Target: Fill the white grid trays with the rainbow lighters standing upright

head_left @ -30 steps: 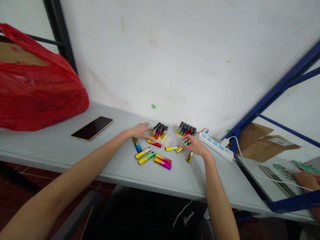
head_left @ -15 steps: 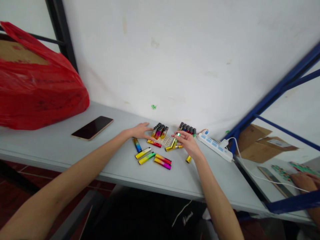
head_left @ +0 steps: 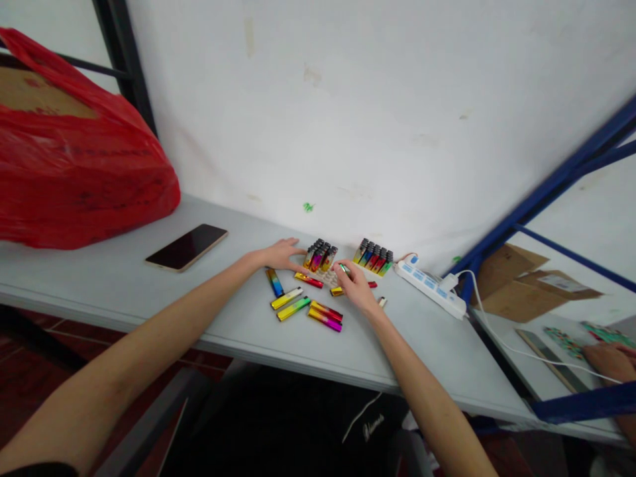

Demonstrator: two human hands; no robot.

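Shiny lighters stand upright in a pale tray (head_left: 330, 277), filling its left part. My left hand (head_left: 284, 255) rests at the tray's left side with its fingers apart, holding nothing. Over the tray's bare slots, my right hand (head_left: 352, 283) grips a lighter (head_left: 344, 269), whose green top shows between the fingertips. Several loose lighters lie in front of the tray, among them a blue one (head_left: 274, 282), a yellow-green one (head_left: 293, 309) and a yellow-magenta one (head_left: 324, 319). A red lighter (head_left: 309, 280) lies against the tray's front.
Another block of upright lighters (head_left: 373, 257) stands near the wall, beside a white power strip (head_left: 431, 289). On the left are a phone (head_left: 187, 248) and a red bag (head_left: 84, 165). At the right, behind a blue frame (head_left: 527, 205), another person's hand (head_left: 609, 361) shows near a cardboard box (head_left: 517, 285).
My right hand has moved left and down with its lighter, from beside the second block to over the tray's bare slots. My left hand has stayed beside the tray.
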